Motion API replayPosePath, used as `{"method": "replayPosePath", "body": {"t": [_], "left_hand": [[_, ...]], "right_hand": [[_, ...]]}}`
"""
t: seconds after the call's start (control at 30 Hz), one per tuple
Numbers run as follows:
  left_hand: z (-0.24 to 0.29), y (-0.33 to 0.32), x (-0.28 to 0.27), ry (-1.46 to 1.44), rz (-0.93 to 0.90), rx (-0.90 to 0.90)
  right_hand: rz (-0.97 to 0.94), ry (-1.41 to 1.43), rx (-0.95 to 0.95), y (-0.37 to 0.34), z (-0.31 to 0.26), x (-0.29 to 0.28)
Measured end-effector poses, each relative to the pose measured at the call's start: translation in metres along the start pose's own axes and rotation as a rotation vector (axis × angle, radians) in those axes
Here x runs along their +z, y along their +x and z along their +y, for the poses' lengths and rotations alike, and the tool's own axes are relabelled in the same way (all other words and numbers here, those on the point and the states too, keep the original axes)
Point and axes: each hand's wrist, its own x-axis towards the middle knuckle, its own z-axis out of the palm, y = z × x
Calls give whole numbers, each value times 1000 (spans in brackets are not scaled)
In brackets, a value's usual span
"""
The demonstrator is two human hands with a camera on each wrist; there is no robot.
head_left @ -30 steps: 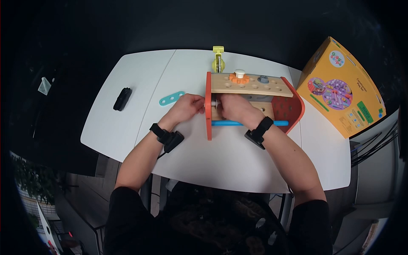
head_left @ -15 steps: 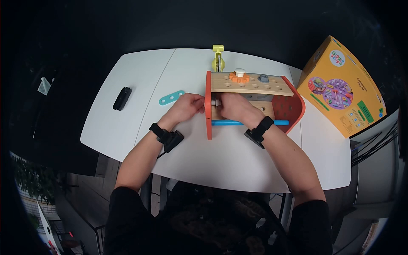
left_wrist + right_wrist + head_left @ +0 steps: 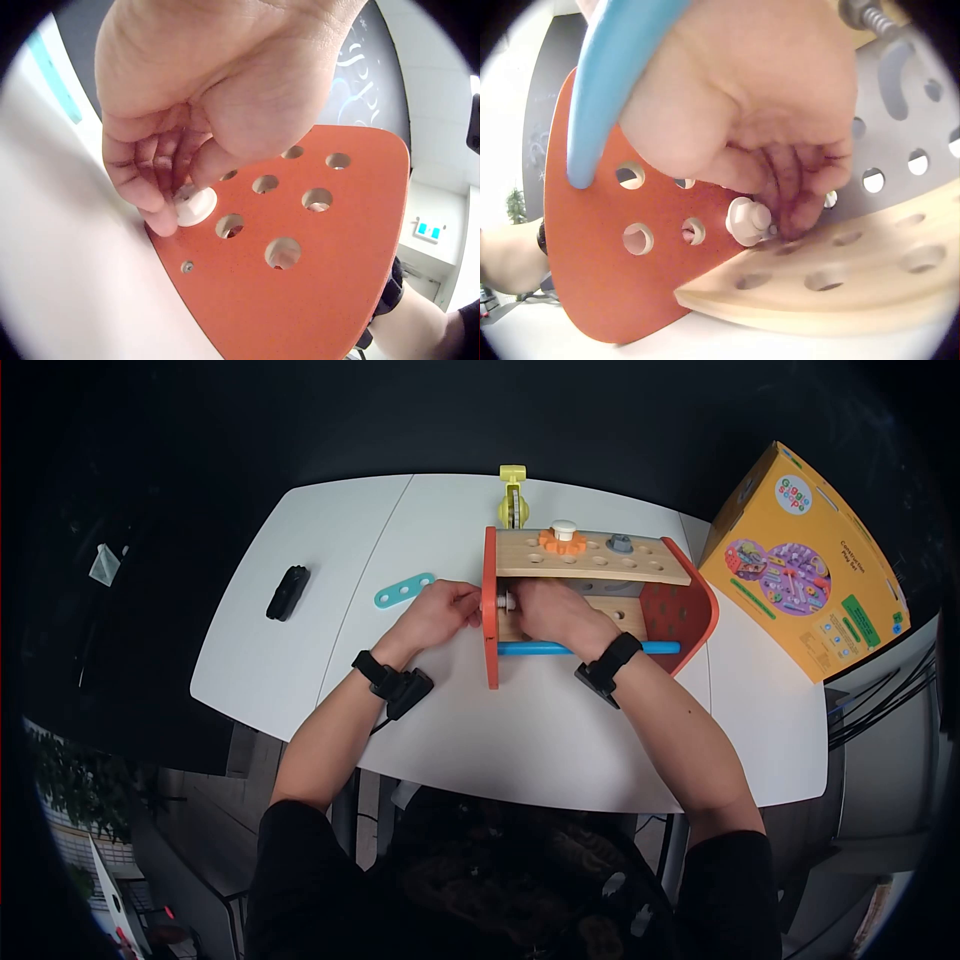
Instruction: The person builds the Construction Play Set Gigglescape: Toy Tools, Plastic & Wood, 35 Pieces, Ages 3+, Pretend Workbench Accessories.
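Note:
A toy toolbox with orange perforated end panels (image 3: 330,285) and wooden pegboards (image 3: 590,566) stands on the table. Outside its left panel, my left hand (image 3: 432,616) pinches the round white head of a bolt (image 3: 198,207) with thumb and fingers. My right hand (image 3: 560,612) reaches in under the upper board, behind the blue handle bar (image 3: 615,90). Its curled fingers (image 3: 806,214) pinch at a white nut (image 3: 744,222) on the panel's inner face, where the bolt's end pokes out. The thumb tip is partly hidden behind the nut.
An orange gear with a white peg (image 3: 563,536) and a grey nut (image 3: 620,545) sit on the upper board. A yellow-green toy tool (image 3: 513,500) lies behind. Turquoise strip (image 3: 405,591) and black object (image 3: 288,593) lie left; a yellow box (image 3: 805,560) stands right.
Both hands stay at the left panel in almost the same place. The right hand's fingers shift only slightly around the nut.

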Motion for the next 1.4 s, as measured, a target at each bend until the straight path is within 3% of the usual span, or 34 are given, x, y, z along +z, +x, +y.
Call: {"method": "replayPosePath", "body": {"t": [0.2, 0.8, 0.87, 1.3, 1.4], "left_hand": [[1, -2, 0, 6, 9, 19], [1, -1, 0, 11, 4, -3], [0, -1, 0, 2, 3, 4], [3, -2, 1, 1, -3, 18], [1, -1, 1, -13, 1, 9]], "right_hand": [[91, 85, 23, -6, -6, -6], [-69, 17, 74, 3, 2, 2], [57, 77, 44, 1, 1, 3], [42, 22, 0, -1, 3, 2], [-65, -7, 23, 1, 2, 0]]}}
